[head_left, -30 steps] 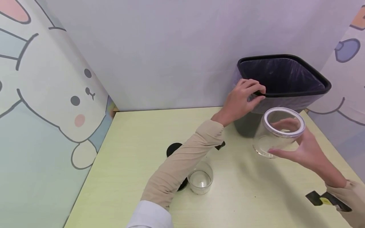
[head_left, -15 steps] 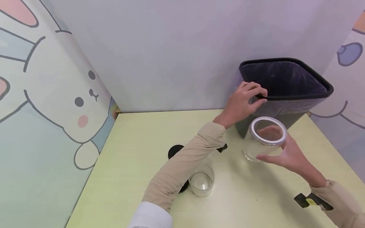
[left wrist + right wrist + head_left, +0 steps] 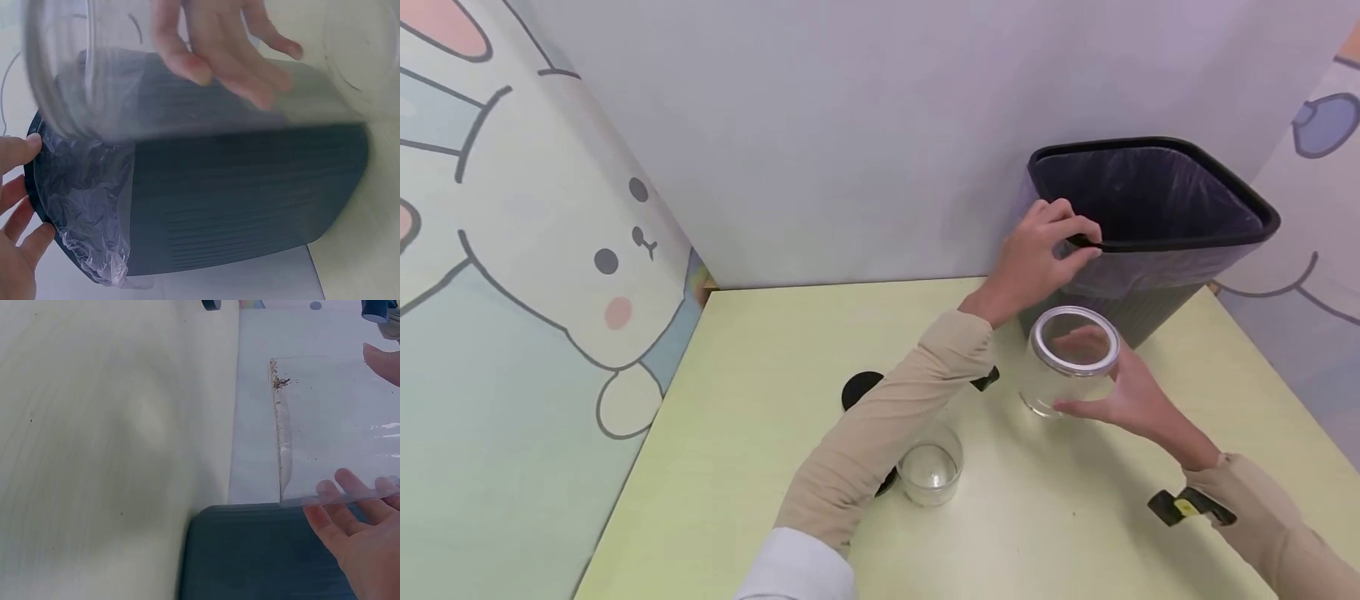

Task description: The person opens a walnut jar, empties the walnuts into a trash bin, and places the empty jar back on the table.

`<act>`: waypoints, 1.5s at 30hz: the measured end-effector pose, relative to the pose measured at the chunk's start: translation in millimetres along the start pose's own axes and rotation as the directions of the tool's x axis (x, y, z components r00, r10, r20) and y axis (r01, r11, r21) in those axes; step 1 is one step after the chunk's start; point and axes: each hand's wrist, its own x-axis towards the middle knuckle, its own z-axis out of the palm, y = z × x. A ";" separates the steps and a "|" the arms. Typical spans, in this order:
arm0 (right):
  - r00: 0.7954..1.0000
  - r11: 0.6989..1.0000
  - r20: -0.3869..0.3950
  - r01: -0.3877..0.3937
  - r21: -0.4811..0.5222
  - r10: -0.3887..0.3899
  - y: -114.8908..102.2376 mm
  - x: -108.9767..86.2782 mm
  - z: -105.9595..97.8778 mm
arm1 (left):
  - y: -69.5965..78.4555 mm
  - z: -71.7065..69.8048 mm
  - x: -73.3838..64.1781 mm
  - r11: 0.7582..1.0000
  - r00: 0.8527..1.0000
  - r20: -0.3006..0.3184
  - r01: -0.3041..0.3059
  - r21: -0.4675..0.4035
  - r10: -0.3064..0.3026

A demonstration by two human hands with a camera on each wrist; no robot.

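Observation:
My right hand [image 3: 1131, 400] grips a clear jar [image 3: 1047, 385] from its right side, holding it tilted above the table in front of the trash bin [image 3: 1150, 300]. The jar's pale ring-shaped rim faces up toward the head camera. In the right wrist view, brown specks cling near one end of the jar [image 3: 325, 425]. With thumb and fingers, my left hand [image 3: 1033, 262] pinches the near left part of the bin's black rim. The left wrist view shows that hand [image 3: 15, 256] on the rim, beside a crumpled translucent liner [image 3: 94, 206] folded over the outside.
A smaller clear jar [image 3: 928, 467] stands on the pale yellow table [image 3: 775, 350], beside my left forearm. Two black discs, one farther back [image 3: 859, 388] and one nearer [image 3: 887, 482], are partly hidden under that forearm. A grey-white wall [image 3: 850, 142] rises behind the table.
The right hand has carried the clear jar leftward, closer to the left hand. My left hand has stayed on the bin's rim.

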 end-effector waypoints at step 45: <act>0.959 0.955 0.264 -0.173 0.240 0.107 14.8 40.6 117.1 | -1.1 -5.7 1.5 0.999 1.000 0.027 -0.007 -0.049 0.008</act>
